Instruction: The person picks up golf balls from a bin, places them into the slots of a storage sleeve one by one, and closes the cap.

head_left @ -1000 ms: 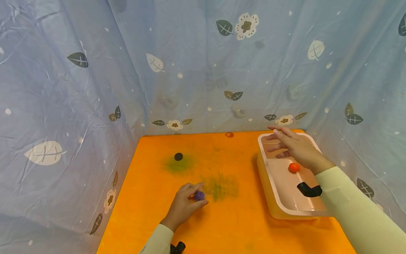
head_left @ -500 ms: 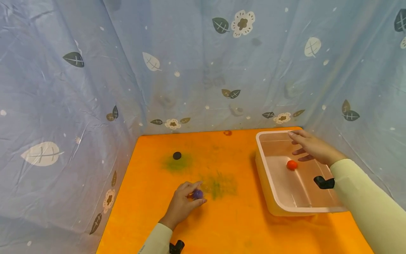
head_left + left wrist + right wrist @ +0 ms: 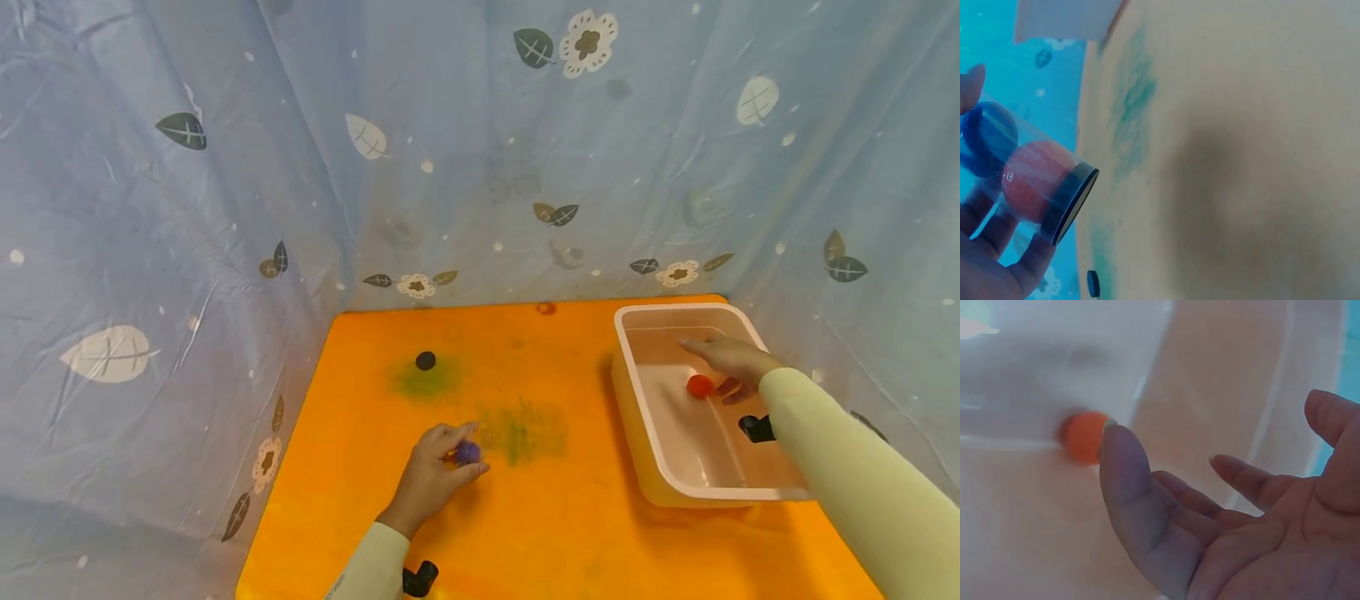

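My left hand (image 3: 429, 483) holds a clear tube (image 3: 1027, 134) above the table, thumb and fingers around its sides. Inside the tube sit a purple-blue ball (image 3: 468, 452) and a red ball (image 3: 1035, 181), the red one against the black end cap (image 3: 1071, 203). My right hand (image 3: 731, 360) reaches down inside the pale pink bin (image 3: 651, 433), its fingers relaxed and holding nothing. An orange-red ball (image 3: 701, 386) lies on the bin floor just beside those fingers. In the right wrist view, a fingertip (image 3: 1116, 440) overlaps the edge of this ball.
The bin stands at the right of the orange table (image 3: 555, 517). A small black disc (image 3: 425, 361) lies at the back left near green smudges. Blue patterned curtains (image 3: 450, 125) close off the back and sides.
My right hand has gone from above the bin's far left side to the right, then down into it towards the orange-red ball. The left hand keeps holding the tube almost in place.
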`<state>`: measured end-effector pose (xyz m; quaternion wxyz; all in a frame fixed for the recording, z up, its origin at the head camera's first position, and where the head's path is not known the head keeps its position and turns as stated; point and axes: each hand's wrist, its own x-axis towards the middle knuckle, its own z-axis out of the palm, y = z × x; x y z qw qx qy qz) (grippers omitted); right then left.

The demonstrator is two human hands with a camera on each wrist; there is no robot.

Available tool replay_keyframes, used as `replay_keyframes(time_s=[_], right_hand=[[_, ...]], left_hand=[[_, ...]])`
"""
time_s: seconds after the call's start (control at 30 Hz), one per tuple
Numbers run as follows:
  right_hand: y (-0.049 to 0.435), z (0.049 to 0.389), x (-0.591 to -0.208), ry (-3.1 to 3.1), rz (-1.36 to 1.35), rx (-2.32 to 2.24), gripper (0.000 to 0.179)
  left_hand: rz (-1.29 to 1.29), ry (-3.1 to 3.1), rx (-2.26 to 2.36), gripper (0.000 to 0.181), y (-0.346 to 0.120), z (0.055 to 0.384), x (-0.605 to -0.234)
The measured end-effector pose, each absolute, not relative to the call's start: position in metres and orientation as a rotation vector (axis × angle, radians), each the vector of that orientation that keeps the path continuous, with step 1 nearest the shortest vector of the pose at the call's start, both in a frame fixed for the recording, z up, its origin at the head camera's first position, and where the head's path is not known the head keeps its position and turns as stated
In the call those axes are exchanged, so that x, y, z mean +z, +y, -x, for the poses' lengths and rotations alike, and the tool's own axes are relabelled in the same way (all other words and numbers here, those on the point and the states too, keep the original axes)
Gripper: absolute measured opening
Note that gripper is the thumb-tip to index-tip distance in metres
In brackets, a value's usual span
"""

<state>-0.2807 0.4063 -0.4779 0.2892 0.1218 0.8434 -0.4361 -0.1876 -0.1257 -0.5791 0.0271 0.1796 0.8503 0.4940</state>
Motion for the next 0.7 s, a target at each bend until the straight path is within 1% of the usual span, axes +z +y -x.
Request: replay_keyframes(time_s=[0.1, 0.33, 0.53, 0.7], right_hand=[[0.408, 0.285, -0.491, 2.238, -0.365, -1.156, 0.111], [0.412, 0.292, -0.517, 2.182, -0.35, -1.144, 0.093], [0.412, 0.297, -0.538, 2.19, -0.338, -1.194, 0.083], [0.413, 0.303, -0.559, 2.181, -0.307, -1.269, 0.06]], left_hand=[[-0.548, 2.637, 1.519, 0.066, -0.128, 0.189, -0.581], [-0.532, 2.65, 1.514, 0.065, -0.134, 0.19, -0.583], [-0.536, 2.679, 1.492, 0.065, -0.139, 0.192, -0.581], [-0.535, 2.684, 1.505, 0.064, -0.142, 0.194, -0.579]])
